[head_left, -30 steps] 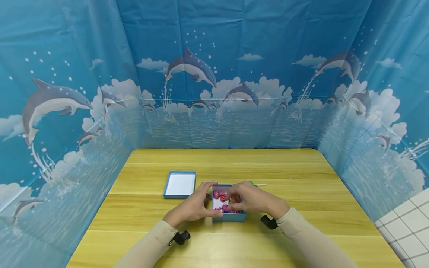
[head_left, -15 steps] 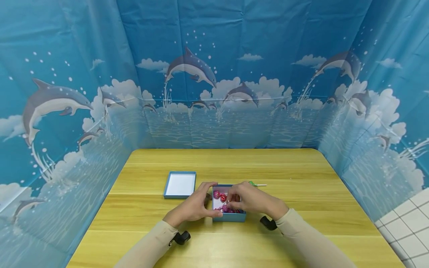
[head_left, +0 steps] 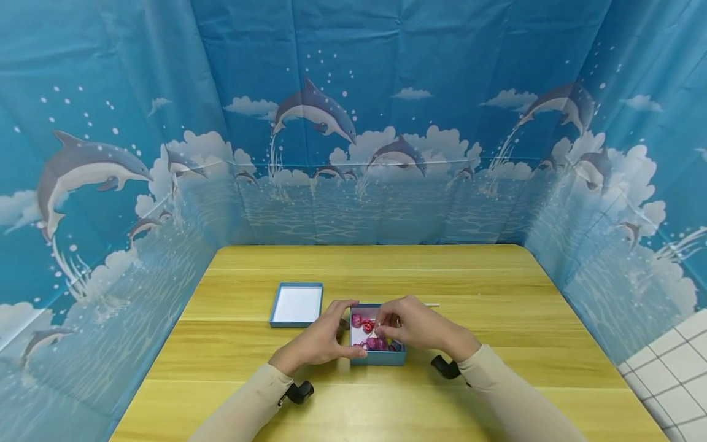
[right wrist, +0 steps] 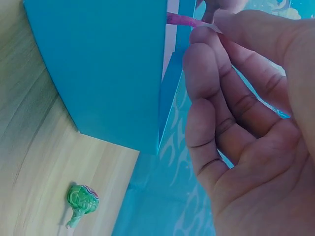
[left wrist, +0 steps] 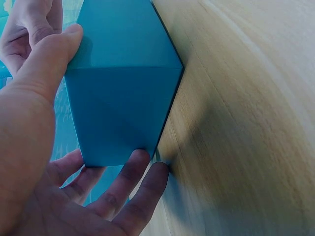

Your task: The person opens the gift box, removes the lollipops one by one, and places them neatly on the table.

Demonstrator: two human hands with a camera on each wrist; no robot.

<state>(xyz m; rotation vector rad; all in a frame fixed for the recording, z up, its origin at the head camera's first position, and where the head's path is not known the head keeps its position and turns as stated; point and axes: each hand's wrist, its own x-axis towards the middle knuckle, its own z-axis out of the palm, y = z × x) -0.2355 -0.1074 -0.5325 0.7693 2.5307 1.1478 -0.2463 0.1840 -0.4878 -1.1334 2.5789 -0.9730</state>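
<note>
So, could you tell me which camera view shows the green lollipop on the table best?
The right wrist view: the green lollipop lies unobstructed on the table beside the blue box. The head view shows only its stick past the right hand; the left wrist view shows none.

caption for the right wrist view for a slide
Right hand reaches into a blue box; a green lollipop lies on the table.

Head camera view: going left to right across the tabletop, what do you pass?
Box lid → left hand → blue box of pink lollipops → right hand. The lid lies apart, open side up; both hands are at the box.
</note>
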